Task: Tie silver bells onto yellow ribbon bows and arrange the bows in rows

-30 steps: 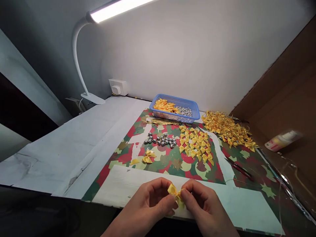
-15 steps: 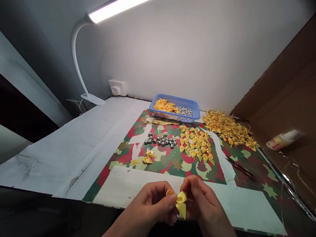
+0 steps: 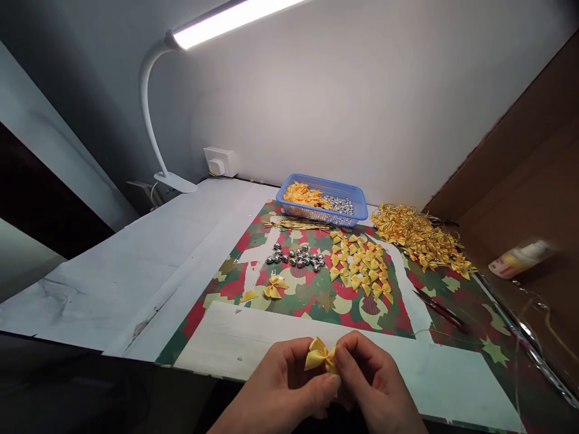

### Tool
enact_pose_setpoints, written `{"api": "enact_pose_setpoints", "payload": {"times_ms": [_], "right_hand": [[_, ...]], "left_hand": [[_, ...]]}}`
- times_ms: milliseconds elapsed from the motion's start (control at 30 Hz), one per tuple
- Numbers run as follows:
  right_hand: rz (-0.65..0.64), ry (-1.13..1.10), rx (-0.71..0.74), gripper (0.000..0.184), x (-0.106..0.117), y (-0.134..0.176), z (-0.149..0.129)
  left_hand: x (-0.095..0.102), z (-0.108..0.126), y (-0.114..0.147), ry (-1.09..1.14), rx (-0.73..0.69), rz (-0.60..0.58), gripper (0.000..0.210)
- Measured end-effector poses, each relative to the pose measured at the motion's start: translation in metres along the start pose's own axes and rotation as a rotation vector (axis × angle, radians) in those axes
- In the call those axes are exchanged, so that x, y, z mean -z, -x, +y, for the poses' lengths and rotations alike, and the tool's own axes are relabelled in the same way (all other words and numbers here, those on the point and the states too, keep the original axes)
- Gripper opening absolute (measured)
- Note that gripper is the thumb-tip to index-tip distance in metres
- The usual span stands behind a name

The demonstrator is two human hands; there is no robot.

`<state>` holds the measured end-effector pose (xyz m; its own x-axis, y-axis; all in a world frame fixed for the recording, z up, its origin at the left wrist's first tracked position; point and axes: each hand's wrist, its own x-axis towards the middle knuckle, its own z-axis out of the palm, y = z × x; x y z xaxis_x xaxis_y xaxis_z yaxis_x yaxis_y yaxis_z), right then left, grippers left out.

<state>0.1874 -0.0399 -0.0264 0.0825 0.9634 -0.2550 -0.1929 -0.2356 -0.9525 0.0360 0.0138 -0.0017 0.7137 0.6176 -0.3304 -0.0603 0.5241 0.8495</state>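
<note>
A yellow ribbon bow (image 3: 319, 354) is pinched between my two hands at the table's front edge. My left hand (image 3: 294, 380) grips its lower part, thumb across the front. On the right side, my right hand (image 3: 368, 374) holds it between thumb and fingers. The bow's tails are mostly hidden by my fingers. Beyond my hands, another yellow bow (image 3: 274, 286) lies on the patterned sheet beside a yellow ribbon scrap (image 3: 248, 296). Several silver jingle bells (image 3: 301, 258) sit in a loose group, with rows of yellow bows (image 3: 359, 262) to their right.
A blue basket (image 3: 323, 179) of ribbon pieces and small bells stands at the back. Gold ties (image 3: 296, 224) lie before it. To the right are a heap of corded bows (image 3: 414, 235), dark pointed snips (image 3: 441, 308) and a bottle (image 3: 518, 259). A lamp (image 3: 147, 102) shines overhead.
The bow has been turned between my fingers and raised slightly, so its loops now face up-left. My right hand's thumb has come down onto it. The view has shifted a little.
</note>
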Motion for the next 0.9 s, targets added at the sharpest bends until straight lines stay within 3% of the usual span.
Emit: {"api": "enact_pose_setpoints", "payload": {"times_ms": [100,233,367,600,800,900], "right_hand": [[-0.028,-0.036,-0.021,0.053,0.0,-0.001,0.004],[-0.102,-0.161,-0.066,0.05,0.001,-0.004,0.005],[-0.108,-0.14,-0.085,0.051,0.004,-0.003,0.0],[-0.144,-0.113,-0.054,0.055,0.009,-0.002,0.005],[-0.107,-0.046,-0.013,0.058,0.011,0.0,0.006],[-0.104,-0.044,-0.049,0.054,0.011,0.0,0.003]], "left_hand": [[-0.002,0.0,0.0,0.019,-0.047,0.004,0.023],[-0.003,0.0,0.001,-0.01,-0.016,-0.027,0.023],[0.001,0.002,0.003,-0.033,0.001,-0.066,0.017],[0.008,-0.003,0.0,-0.055,0.05,0.124,0.04],[0.001,0.0,0.0,-0.086,0.008,0.139,0.04],[-0.002,0.001,-0.001,-0.121,-0.06,0.081,0.035]]}}
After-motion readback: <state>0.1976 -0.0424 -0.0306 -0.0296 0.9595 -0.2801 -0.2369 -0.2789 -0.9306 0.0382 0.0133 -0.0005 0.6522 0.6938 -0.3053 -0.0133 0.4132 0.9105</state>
